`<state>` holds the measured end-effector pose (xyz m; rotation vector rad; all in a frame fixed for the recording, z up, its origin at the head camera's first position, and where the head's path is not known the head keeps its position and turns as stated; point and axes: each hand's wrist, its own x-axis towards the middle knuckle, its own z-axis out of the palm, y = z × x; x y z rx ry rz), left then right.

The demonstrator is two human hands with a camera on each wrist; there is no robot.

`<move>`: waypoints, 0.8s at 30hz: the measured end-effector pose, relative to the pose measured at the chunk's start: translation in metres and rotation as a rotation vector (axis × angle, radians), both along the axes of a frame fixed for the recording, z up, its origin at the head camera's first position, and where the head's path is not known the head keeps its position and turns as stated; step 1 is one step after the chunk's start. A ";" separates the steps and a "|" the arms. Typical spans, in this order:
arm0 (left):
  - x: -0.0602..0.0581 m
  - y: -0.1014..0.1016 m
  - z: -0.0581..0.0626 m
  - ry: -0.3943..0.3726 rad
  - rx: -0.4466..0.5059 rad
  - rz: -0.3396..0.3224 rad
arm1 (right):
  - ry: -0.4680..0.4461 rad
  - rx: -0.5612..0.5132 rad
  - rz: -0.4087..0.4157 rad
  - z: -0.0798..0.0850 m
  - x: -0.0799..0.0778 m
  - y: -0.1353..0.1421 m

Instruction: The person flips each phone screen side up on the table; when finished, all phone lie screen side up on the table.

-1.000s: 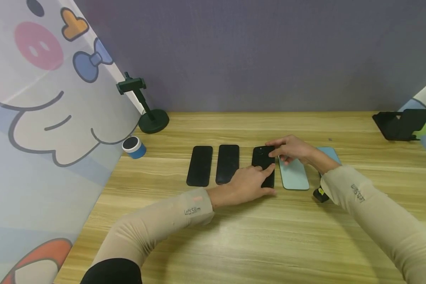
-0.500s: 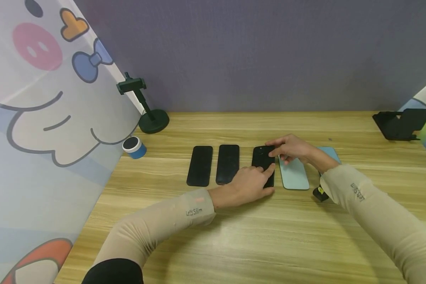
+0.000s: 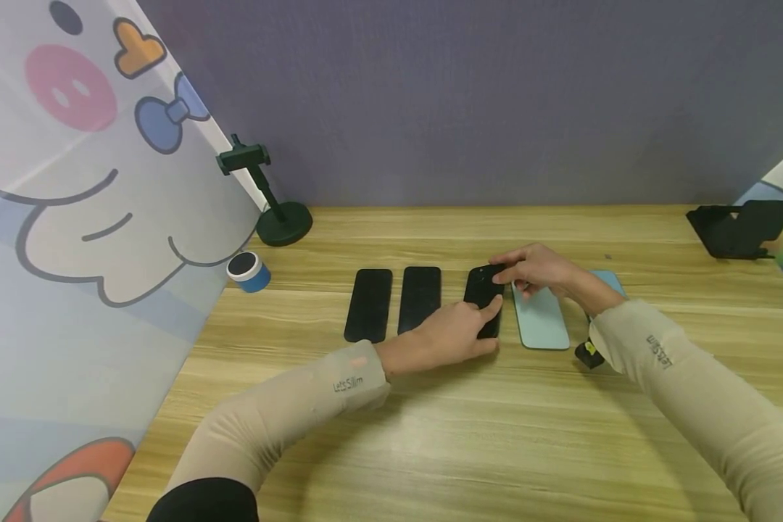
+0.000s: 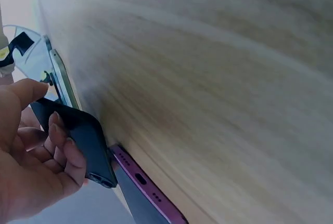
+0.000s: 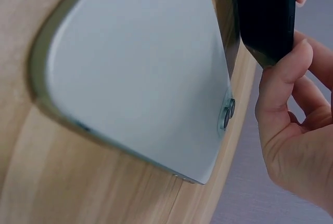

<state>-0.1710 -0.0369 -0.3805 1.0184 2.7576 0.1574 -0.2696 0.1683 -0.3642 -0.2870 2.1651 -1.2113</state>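
Compared with half a second ago, the black phone (image 3: 479, 290) sits slightly farther from the body, and the left hand (image 3: 453, 333) has shifted with it. That hand pinches the phone by its lower part, forefinger extended along it. Just below the right wrist is a small black item with a yellow mark (image 3: 589, 355). Two dark phones, an outer one (image 3: 368, 304) and an inner one (image 3: 420, 293), lie left of the left hand. Under the right hand (image 3: 535, 270), which pinches the black phone's far corner between thumb and finger, lies a pale green phone (image 3: 541, 322); a light blue phone (image 3: 610, 279) shows behind the right wrist. Well left of both hands stands a white-and-blue jar (image 3: 252, 275); its top is dark, whether lid or contents I cannot tell. Beyond it rises a dark green stand (image 3: 283, 223); far right of the right hand is a black bracket (image 3: 747, 228).
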 end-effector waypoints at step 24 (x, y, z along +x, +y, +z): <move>-0.010 -0.035 -0.005 -0.182 0.362 -0.037 | 0.060 -0.111 -0.021 -0.005 0.003 0.003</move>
